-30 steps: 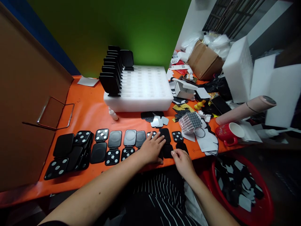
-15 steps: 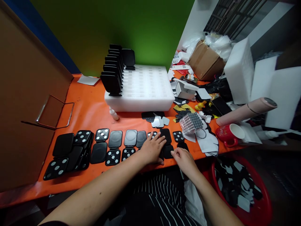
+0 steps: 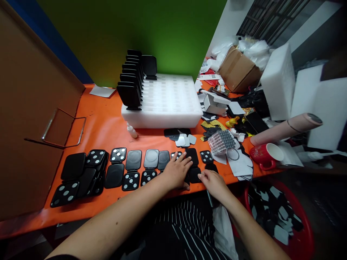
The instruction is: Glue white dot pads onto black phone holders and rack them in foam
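The left hand (image 3: pixel 177 173) covers part of a black pad (image 3: pixel 194 174); under the right hand (image 3: pixel 214 182) nothing can be told.

An orange table (image 3: pixel 105 126) carries rows of black square cases (image 3: pixel 132 164), a white foam tray (image 3: pixel 168 104) and a red mug (image 3: pixel 264 155).

A white foam tray (image 3: pixel 173 104) with upright black plates (image 3: pixel 130 90) sits on the orange worktop (image 3: pixel 103 126), near a red mug (image 3: pixel 265 155), cardboard box (image 3: pixel 238 70) and red basin (image 3: pixel 306 231).
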Action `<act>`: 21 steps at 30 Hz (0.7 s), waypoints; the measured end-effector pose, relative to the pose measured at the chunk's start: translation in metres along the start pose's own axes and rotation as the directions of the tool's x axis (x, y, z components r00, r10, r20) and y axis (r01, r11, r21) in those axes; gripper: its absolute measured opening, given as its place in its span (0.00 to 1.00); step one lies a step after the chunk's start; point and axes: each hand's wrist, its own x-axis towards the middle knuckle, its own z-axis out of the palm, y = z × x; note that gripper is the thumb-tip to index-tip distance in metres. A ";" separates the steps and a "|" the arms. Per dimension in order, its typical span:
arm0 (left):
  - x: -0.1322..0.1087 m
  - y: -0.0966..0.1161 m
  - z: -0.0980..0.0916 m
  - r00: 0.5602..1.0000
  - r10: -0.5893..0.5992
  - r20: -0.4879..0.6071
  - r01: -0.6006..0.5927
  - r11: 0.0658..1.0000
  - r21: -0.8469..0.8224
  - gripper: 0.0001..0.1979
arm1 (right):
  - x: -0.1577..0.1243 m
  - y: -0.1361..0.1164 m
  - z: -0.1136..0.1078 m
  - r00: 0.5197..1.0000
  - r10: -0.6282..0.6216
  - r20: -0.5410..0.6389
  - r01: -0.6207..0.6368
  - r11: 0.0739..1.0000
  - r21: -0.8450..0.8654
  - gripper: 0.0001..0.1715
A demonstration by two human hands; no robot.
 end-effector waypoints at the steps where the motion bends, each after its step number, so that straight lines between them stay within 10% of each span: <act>1: 0.000 0.000 0.000 1.000 0.001 -0.001 -0.001 1.000 0.002 0.49 | -0.001 0.000 0.001 1.000 0.002 -0.009 -0.002 1.000 -0.005 0.15; 21: 0.000 0.001 -0.002 1.000 -0.004 0.014 0.004 1.000 0.000 0.49 | -0.011 0.000 0.017 0.989 0.013 -0.149 -0.014 1.000 -0.004 0.14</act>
